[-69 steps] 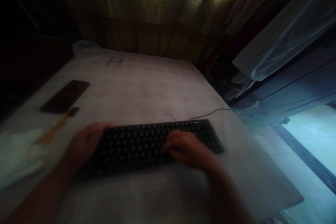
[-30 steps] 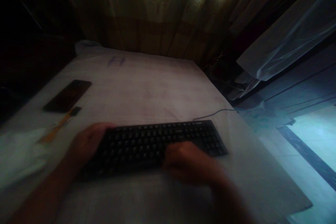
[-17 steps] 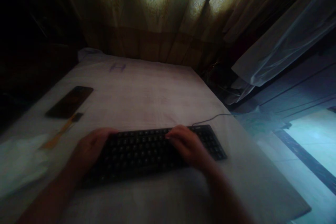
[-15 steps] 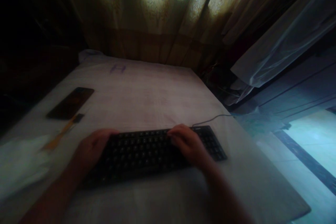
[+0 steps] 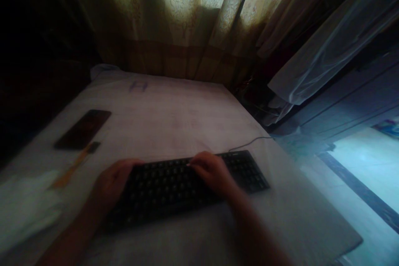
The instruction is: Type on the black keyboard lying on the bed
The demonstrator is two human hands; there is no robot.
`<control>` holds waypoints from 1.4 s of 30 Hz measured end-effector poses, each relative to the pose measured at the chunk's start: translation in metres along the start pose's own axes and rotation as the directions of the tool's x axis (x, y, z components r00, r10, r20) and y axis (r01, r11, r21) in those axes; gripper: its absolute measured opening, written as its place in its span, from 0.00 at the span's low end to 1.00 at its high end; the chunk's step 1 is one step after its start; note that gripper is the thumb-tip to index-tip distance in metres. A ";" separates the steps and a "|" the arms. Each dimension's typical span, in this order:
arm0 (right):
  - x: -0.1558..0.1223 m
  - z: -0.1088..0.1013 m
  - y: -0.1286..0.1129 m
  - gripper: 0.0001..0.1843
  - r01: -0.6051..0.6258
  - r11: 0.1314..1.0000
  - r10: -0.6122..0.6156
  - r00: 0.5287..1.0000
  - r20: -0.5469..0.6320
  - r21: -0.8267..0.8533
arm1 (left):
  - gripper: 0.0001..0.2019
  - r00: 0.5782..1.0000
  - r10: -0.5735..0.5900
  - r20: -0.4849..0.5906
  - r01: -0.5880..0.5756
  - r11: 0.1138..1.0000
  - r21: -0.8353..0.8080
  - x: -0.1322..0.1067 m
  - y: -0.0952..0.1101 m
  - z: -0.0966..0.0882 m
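Observation:
A black keyboard [image 5: 168,185] lies across the pale cloth-covered table [image 5: 174,112] in dim light. My left hand [image 5: 114,181] rests at the keyboard's left end, its fingers curled over the edge. My right hand [image 5: 210,172] lies on the keys right of the middle, fingers bent and pointing towards the top row. A thin cable [image 5: 247,143] runs from the keyboard's back right corner off the table.
A dark phone [image 5: 82,129] lies flat at the left, with an orange-handled tool [image 5: 73,166] just in front of it. Crumpled white cloth or paper [image 5: 21,208] sits at the near left. Curtains [image 5: 193,12] hang behind; the table's right edge drops to a lit floor [image 5: 368,162].
My right hand went from the keyboard's near edge up to the top rows and has shifted slightly left. The left hand has stayed at the left end. The view tilted a little.

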State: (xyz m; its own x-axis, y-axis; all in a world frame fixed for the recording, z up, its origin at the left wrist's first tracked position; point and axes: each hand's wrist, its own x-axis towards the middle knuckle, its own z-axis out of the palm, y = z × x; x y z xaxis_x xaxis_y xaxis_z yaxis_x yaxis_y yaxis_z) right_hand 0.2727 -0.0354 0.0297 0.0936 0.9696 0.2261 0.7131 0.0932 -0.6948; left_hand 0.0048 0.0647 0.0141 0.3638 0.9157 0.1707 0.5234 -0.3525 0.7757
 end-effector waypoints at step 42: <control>-0.018 -0.023 -0.001 0.11 0.245 0.968 -0.224 0.937 0.268 -0.047 | 0.25 0.999 -0.040 0.023 0.040 0.999 0.008 -0.002 0.000 0.002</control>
State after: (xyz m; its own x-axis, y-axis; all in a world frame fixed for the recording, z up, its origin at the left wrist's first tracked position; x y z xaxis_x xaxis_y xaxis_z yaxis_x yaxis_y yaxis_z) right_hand 0.2865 -0.0582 0.0419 -0.2582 0.9482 0.1851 0.7463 0.3174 -0.5851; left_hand 0.0058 0.0628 0.0120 0.3604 0.9243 0.1253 0.5438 -0.3173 0.7769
